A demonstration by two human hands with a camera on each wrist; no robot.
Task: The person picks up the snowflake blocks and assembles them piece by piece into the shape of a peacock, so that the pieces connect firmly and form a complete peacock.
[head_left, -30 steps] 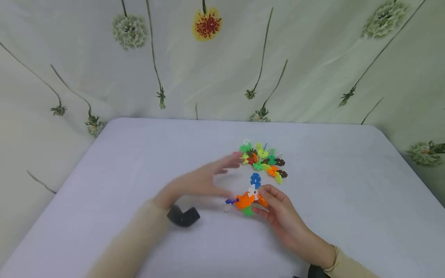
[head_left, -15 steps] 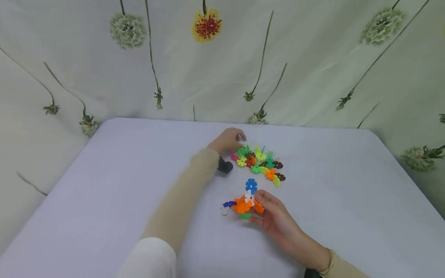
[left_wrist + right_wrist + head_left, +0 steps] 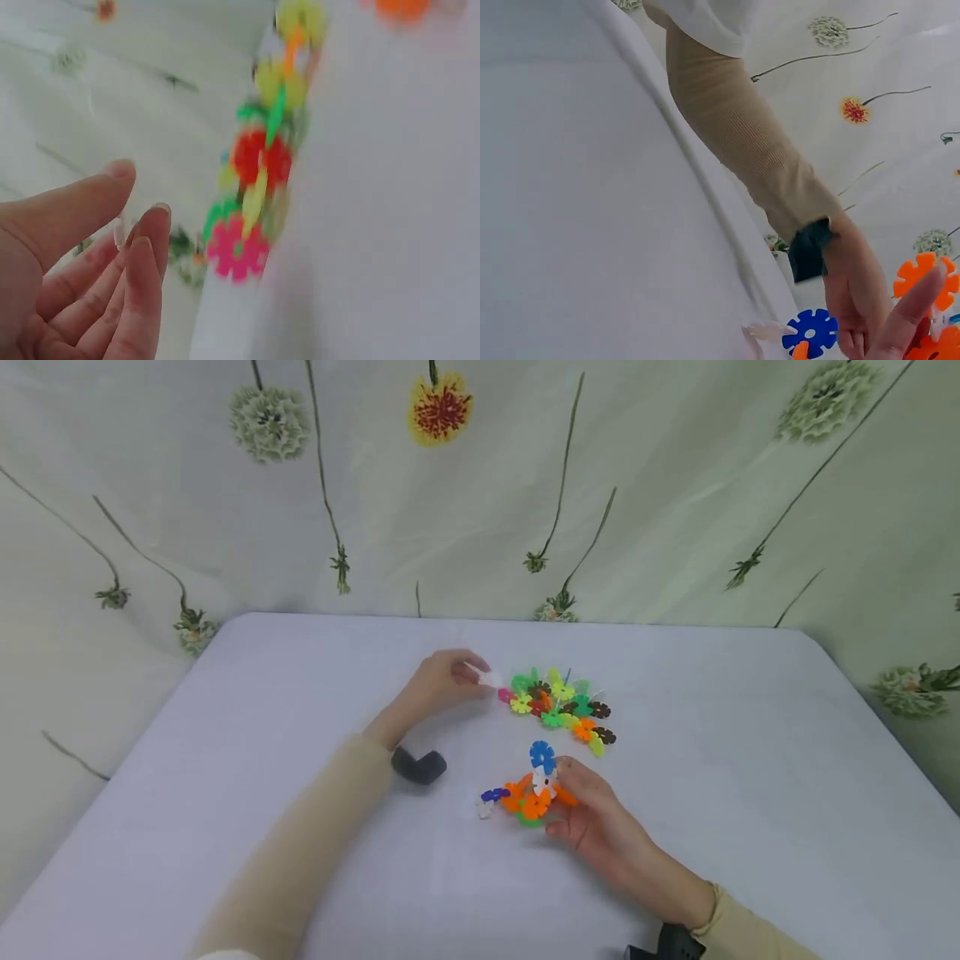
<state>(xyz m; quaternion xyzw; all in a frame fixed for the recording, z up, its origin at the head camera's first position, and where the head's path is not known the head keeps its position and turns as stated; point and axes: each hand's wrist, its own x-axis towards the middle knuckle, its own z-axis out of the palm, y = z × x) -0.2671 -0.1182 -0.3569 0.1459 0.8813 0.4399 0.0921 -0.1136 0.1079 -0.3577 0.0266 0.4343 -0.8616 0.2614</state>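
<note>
My left hand (image 3: 438, 687) pinches a whitish notched disc (image 3: 491, 679) just left of the pile of coloured snowflake discs (image 3: 561, 692). In the left wrist view, a thin pale edge (image 3: 118, 231) shows between thumb and fingers, beside a pink disc (image 3: 238, 249). Nearer the front, my right hand (image 3: 611, 839) grips a built cluster of interlocking snowflake discs (image 3: 536, 805) by its right side. A blue disc (image 3: 542, 755) tops it above a white one; orange discs form the middle, with green below. A dark blue disc (image 3: 810, 334) juts out left with a clear one attached.
The pile mixes green, yellow, brown, red and orange discs, some standing on edge. A white cloth covers the table (image 3: 750, 760). Behind it hangs a flower-print curtain (image 3: 675, 510). A black wrist strap part (image 3: 418, 767) sits by the left sleeve.
My left hand reached to the far side of the pile, then drew back left and nearer with a whitish disc in its fingers. The cluster in my right hand has turned slightly.
</note>
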